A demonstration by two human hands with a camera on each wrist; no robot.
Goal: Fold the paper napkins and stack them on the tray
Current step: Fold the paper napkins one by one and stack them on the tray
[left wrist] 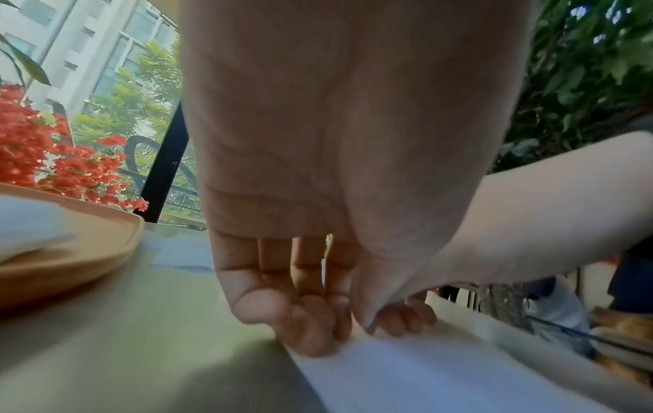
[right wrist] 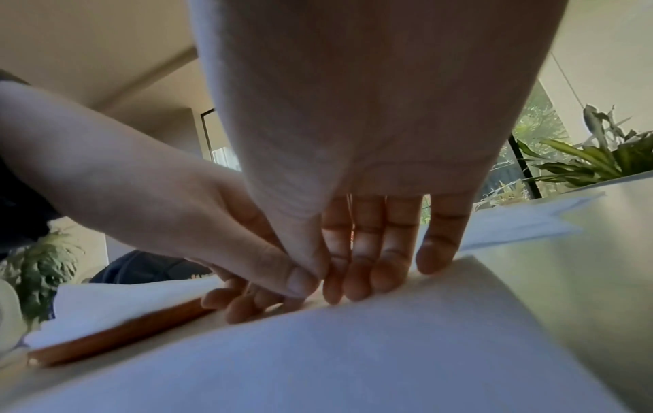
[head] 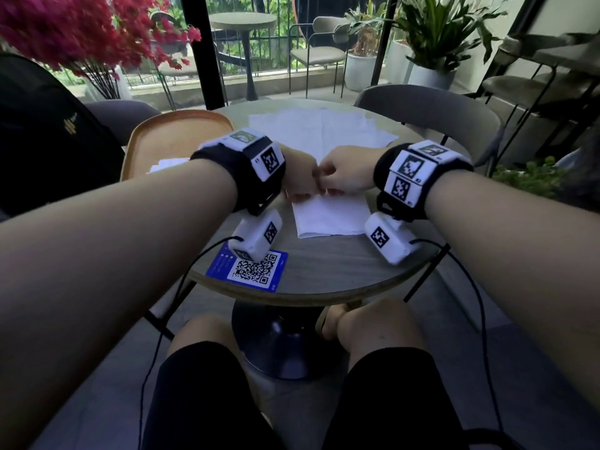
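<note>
A white napkin lies folded flat on the round table, in front of me. My left hand and right hand meet at its far edge, thumbs touching. The right fingers are straight and press on that edge. The left fingertips press on its far left corner. An orange tray at the left holds folded napkins. Unfolded napkins lie spread behind my hands.
A blue QR-code card lies near the table's front edge. A black bag sits on the chair at the left, and a grey chair stands at the far right. Cables hang from both wrist units.
</note>
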